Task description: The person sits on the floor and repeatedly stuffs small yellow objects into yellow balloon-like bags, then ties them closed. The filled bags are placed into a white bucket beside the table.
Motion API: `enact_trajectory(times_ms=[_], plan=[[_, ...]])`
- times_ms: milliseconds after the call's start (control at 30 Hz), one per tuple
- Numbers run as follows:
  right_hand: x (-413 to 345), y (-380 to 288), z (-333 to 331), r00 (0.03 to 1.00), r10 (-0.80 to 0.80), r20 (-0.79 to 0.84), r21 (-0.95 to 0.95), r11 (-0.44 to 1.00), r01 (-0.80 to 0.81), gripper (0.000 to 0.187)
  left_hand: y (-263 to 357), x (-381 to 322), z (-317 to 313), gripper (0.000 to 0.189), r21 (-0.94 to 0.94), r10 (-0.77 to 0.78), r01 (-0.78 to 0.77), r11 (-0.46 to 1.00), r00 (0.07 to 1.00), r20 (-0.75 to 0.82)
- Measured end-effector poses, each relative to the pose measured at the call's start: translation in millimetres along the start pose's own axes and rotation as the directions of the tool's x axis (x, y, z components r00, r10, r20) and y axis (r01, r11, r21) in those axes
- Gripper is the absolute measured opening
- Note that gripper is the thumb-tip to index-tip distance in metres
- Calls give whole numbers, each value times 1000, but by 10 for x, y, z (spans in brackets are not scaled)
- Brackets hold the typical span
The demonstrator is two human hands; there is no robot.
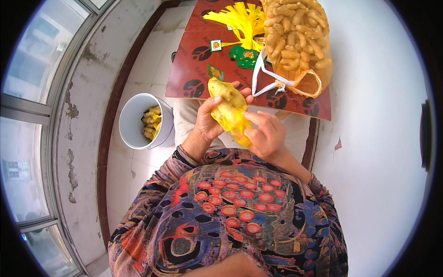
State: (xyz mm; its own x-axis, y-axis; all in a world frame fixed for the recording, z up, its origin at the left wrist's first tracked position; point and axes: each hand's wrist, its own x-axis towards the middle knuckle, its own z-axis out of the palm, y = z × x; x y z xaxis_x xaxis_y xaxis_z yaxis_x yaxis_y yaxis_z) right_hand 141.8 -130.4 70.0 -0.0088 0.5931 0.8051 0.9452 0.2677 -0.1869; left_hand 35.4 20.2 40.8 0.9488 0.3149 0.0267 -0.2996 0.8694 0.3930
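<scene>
In the head view, a yellow mesh bag with ginger-like roots inside lies in my left hand, thumb across it and fingers behind. My right hand pinches the loose lower end of the mesh with thumb and forefinger. A green tag with a picture sticks out at the bag's upper end. Beyond my hands, on the red board table, lie a bundle of yellow mesh sleeves and a pile of green tags. A large orange net sack of roots stands at the right, its white strap trailing towards me.
The red-brown table has its near edge just beyond my hands. A white bucket holding filled yellow mesh bags stands on the floor at the left. A small white-edged tag lies on the board. Walls rise on both sides.
</scene>
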Motion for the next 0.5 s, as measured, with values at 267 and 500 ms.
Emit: enact_trajectory(times_ms=[267,500], plan=[[-40,-58,-188,988,-137,76,355,929,102,28,203,-15,-147,81,-123,134,-129,984,991,31],[11,-101,-216,978,-177,108,466,878,107,26,393,-68,-284,86,-112,131,-109,988,967,217]])
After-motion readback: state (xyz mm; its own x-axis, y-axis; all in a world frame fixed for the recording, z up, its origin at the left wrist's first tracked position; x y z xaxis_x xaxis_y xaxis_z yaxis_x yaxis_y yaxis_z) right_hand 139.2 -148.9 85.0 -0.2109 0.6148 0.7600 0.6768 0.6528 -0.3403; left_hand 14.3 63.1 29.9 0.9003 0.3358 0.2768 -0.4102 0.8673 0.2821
